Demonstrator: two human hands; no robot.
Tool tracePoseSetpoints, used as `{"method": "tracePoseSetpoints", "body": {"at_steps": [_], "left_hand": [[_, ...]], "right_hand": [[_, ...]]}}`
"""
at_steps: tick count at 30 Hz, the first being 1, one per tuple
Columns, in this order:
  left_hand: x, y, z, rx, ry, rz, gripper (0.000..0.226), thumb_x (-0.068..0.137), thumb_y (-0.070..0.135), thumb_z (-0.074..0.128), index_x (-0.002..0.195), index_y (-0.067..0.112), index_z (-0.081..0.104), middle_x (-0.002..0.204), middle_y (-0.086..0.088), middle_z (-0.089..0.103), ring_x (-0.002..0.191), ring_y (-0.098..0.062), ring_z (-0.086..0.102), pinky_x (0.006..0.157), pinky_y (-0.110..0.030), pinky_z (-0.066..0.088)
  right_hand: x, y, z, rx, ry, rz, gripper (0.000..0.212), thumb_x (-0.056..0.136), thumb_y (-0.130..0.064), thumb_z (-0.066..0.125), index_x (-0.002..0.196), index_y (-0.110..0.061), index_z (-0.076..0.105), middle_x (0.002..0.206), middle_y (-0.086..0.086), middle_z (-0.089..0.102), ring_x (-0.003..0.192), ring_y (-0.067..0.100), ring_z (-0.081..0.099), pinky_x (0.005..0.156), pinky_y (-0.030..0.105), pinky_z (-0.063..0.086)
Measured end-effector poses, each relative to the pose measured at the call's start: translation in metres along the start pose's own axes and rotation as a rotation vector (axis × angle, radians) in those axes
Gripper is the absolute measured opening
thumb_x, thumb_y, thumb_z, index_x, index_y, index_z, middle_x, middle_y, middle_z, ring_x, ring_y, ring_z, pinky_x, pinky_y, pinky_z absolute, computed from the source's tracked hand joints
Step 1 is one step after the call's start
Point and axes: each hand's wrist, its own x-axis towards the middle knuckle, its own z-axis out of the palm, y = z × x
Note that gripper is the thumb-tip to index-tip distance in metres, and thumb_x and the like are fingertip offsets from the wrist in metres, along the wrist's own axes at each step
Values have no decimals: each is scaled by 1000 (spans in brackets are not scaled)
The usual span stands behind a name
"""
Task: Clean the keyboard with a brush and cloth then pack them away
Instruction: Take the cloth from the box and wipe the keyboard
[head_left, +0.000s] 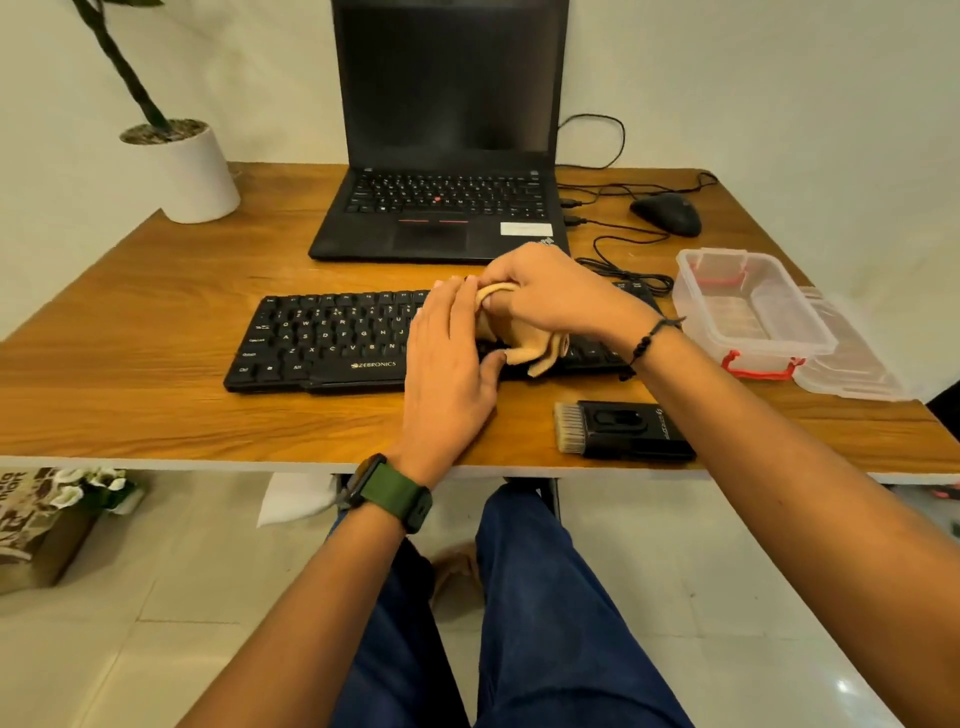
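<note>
In the head view, the black Zebronics keyboard (363, 338) lay across the middle of the frame on the wooden table (130, 364), and both hands met over its right half. The right hand (561, 296) had its grip closed around a bunched tan cloth (535, 353), whose loose end hung down onto the keys near the keyboard's front edge. The left hand (452, 358) lay with straight fingers against the cloth and the keys, its thumb touching the cloth's lower fold; its grip held nothing that could be seen. The cleaning brush (618, 431) lay flat on the table toward the lower right of the keyboard, just beside its front edge and apart from both hands, which suggested that the brushing step was probably finished and the wiping step was in hand. At the right of the frame the clear plastic container (748, 306) stood open, with nothing to be seen in it, its lid (852, 358) lying beside it. By that reading, finishing the wipe and packing cloth and brush into the container were left.
</note>
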Motion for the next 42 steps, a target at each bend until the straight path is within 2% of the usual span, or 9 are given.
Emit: {"method": "tracePoseSetpoints", "body": {"at_steps": [4, 7, 14, 17, 21, 26, 32, 36, 42], "left_hand": [[12, -22, -36, -21, 6, 43, 36, 79, 9, 56, 115, 5, 57, 105, -15, 60, 100, -33, 53, 90, -33, 39], [20, -35, -62, 29, -21, 62, 21, 77, -3, 56, 95, 4, 63, 87, -14, 62, 85, -35, 53, 68, -23, 27], [10, -44, -102, 44, -120, 210, 29, 71, -8, 60, 95, 6, 66, 84, -5, 61, 84, -25, 51, 69, -28, 37], [-3, -52, -113, 110, -70, 324, 29, 77, 0, 54, 103, 6, 66, 82, -9, 63, 78, -16, 42, 60, -29, 36], [-33, -73, -106, 287, 22, 547, 20, 94, 4, 47, 101, 0, 64, 93, -15, 69, 67, -19, 45, 53, -32, 40], [-77, -96, -89, 309, -111, 643, 19, 87, 2, 56, 105, 5, 53, 107, -17, 65, 94, -29, 54, 79, -39, 47], [-76, -90, -90, 173, -256, 480, 15, 78, 14, 48, 93, 14, 47, 110, -14, 65, 108, -26, 50, 94, -37, 39], [-73, -91, -89, 147, -327, 369, 18, 80, 21, 44, 97, 15, 47, 115, -11, 64, 112, -22, 49, 96, -31, 37], [-72, -91, -88, 148, -363, 279, 39, 92, 47, 30, 108, 17, 50, 126, -7, 58, 123, -17, 42, 98, -27, 31]], "right_hand": [[1, -12, -2, -9, -31, -159, 20, 91, -23, 54, 102, -14, 68, 97, 2, 67, 91, 14, 58, 77, 27, 45], [4, -23, -3, -184, -54, -284, 21, 87, -29, 60, 97, -11, 65, 91, 4, 65, 87, 18, 57, 77, 34, 46], [1, -43, 2, -456, -213, -342, 31, 84, -29, 62, 108, -11, 52, 103, 6, 59, 91, 19, 52, 80, 36, 47], [-9, -51, 13, -564, -42, -375, 29, 85, -21, 58, 112, -15, 49, 106, 4, 57, 96, 23, 52, 70, 32, 42], [-37, -58, 59, -760, 333, -512, 17, 85, -11, 46, 102, -8, 48, 83, 10, 59, 70, 25, 52, 55, 32, 33], [-63, -51, 107, -727, 268, -497, 25, 75, -2, 37, 98, -8, 44, 75, 7, 55, 64, 22, 48, 52, 32, 36], [-59, -50, 101, -493, 106, -322, 30, 67, -21, 71, 92, -13, 57, 87, 6, 53, 76, 22, 50, 54, 28, 34], [-60, -50, 93, -482, -29, -267, 51, 84, -53, 51, 119, -18, 45, 114, 3, 44, 104, 20, 39, 79, 32, 38], [-58, -49, 92, -517, -53, -260, 77, 78, -73, 19, 124, -16, 44, 122, 5, 47, 108, 21, 39, 81, 33, 37]]}}
